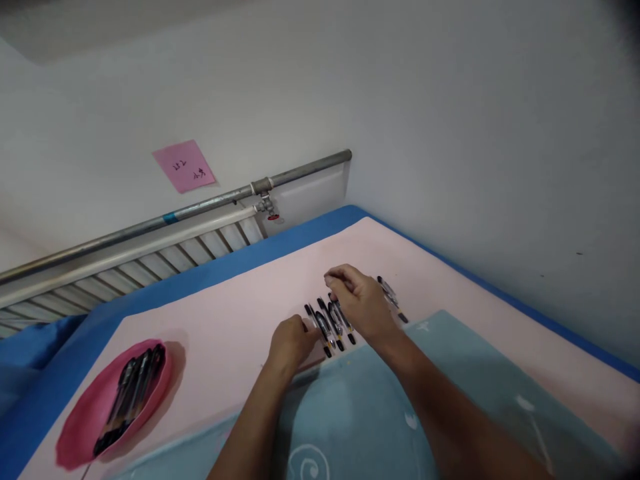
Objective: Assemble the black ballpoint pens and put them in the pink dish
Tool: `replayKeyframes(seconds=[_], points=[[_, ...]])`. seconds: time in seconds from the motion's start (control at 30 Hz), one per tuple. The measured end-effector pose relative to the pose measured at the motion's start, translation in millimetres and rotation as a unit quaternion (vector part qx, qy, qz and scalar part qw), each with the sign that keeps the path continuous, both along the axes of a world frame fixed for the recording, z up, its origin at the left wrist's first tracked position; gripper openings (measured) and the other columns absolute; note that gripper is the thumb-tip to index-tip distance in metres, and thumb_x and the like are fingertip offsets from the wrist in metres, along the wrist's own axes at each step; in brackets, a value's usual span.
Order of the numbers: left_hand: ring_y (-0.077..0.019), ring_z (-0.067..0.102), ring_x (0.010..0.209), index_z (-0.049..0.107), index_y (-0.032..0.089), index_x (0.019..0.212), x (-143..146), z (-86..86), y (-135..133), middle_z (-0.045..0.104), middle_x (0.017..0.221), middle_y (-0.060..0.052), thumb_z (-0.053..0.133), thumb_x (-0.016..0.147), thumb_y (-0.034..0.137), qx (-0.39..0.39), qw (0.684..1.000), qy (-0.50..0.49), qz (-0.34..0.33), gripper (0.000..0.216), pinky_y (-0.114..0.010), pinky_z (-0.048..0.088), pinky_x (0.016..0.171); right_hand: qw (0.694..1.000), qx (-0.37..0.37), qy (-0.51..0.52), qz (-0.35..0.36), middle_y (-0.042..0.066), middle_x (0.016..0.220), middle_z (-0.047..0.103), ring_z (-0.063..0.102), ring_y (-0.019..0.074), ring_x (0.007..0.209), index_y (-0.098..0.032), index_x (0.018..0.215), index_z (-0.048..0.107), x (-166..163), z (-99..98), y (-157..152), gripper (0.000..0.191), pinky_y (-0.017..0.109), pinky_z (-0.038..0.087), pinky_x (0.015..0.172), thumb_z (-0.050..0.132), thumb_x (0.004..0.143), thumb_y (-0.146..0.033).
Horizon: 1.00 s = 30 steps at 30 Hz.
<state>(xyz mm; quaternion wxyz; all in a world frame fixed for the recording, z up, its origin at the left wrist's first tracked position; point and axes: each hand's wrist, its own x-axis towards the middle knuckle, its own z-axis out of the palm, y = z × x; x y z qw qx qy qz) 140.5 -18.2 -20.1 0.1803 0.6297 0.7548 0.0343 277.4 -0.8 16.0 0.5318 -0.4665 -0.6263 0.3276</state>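
Note:
Several clear-barrelled pens with black ends (341, 319) lie side by side on the pink sheet (240, 320), between my two hands. My left hand (293, 341) rests at the left end of this row, its fingers curled and its thumb against the nearest pen; what the fingers may grip is hidden. Over the right part of the row, my right hand (361, 300) is closed, thumb and forefinger pinched together; I cannot make out anything between them. More pens (393, 299) lie just to the right of that hand, partly covered by it.
A pink oval basket (75, 427) at the lower left holds several black pens (133, 393). A blue-green cloth (350, 413) covers the near side. Blue edging (300, 235) borders the sheet. Behind are a radiator (165, 260), a metal pipe (210, 203) and walls.

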Motion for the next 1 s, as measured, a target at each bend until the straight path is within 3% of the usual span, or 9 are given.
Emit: replayKeyframes(seconds=[0.2,0.4,0.5,0.6,0.7,0.8,0.9,1.0], points=[[-0.0334,0.061,0.081,0.061,0.011,0.062,-1,-3.1,4,0.065,0.077,-0.025,0.054,0.059,0.023,0.037,0.995,-0.074,0.057,0.014,-0.035,0.041,0.066,0.997,0.038,-0.061,0.005,0.000,0.071,0.062,0.055,0.0116,0.064,-0.018,0.080,0.059,0,-4.2,1,0.015,0.021,0.039,0.060,0.045,0.079,-0.024],[-0.0150,0.059,0.055,0.054,0.014,0.073,-18,5.1,2,0.062,0.065,-0.007,0.040,0.074,0.031,0.072,0.969,-0.218,0.088,0.022,-0.025,0.044,0.052,0.965,-0.051,-0.242,0.084,0.004,0.070,0.064,0.055,0.0135,0.066,-0.017,0.074,0.063,-8,-16.5,3,0.023,0.022,0.034,0.057,0.046,0.080,-0.032],[-0.0115,0.054,0.052,0.053,0.015,0.073,-13,12.1,-4,0.056,0.060,-0.001,0.048,0.071,0.035,0.117,0.924,-0.358,0.072,0.020,-0.022,0.044,0.049,0.959,-0.078,-0.240,0.126,0.003,0.073,0.065,0.055,0.0131,0.067,-0.017,0.079,0.063,-14,-18.5,1,0.024,0.021,0.033,0.057,0.044,0.082,-0.033],[-0.0112,0.054,0.057,0.057,0.016,0.078,-5,13.1,-6,0.056,0.064,0.000,0.055,0.068,0.032,0.140,0.897,-0.420,0.011,0.019,-0.021,0.044,0.050,0.968,-0.069,-0.213,0.110,0.001,0.068,0.063,0.053,0.0118,0.063,-0.018,0.074,0.059,-13,-17.0,3,0.022,0.021,0.032,0.055,0.041,0.083,-0.027],[-0.0124,0.057,0.062,0.057,0.016,0.090,-3,6.6,4,0.061,0.072,-0.003,0.048,0.074,0.034,0.130,0.936,-0.327,0.022,0.026,-0.022,0.044,0.052,0.982,-0.050,-0.181,0.035,0.000,0.064,0.061,0.052,0.0114,0.059,-0.019,0.069,0.054,-6,-15.5,7,0.024,0.021,0.031,0.055,0.039,0.084,-0.029],[-0.0174,0.061,0.069,0.059,0.014,0.081,-3,-3.6,20,0.065,0.076,-0.009,0.043,0.077,0.035,0.108,0.983,-0.134,0.060,0.027,-0.026,0.043,0.059,0.986,-0.036,-0.164,-0.018,0.000,0.063,0.060,0.052,0.0118,0.059,-0.020,0.070,0.052,0,-15.1,10,0.024,0.021,0.032,0.054,0.039,0.085,-0.032],[-0.0247,0.061,0.080,0.062,0.013,0.074,0,-11.8,35,0.066,0.081,-0.015,0.048,0.074,0.034,0.093,0.992,-0.061,0.058,0.025,-0.031,0.041,0.067,0.984,-0.024,-0.176,-0.009,0.000,0.063,0.060,0.053,0.0123,0.059,-0.020,0.071,0.053,1,-15.2,10,0.021,0.021,0.032,0.054,0.041,0.083,-0.032],[-0.0261,0.061,0.084,0.063,0.013,0.076,1,-13.8,40,0.067,0.085,-0.017,0.048,0.073,0.031,0.073,0.995,-0.023,0.056,0.024,-0.031,0.040,0.068,0.983,-0.006,-0.183,0.003,0.000,0.064,0.060,0.052,0.0121,0.059,-0.020,0.072,0.054,1,-14.9,9,0.021,0.021,0.032,0.054,0.041,0.084,-0.032]])
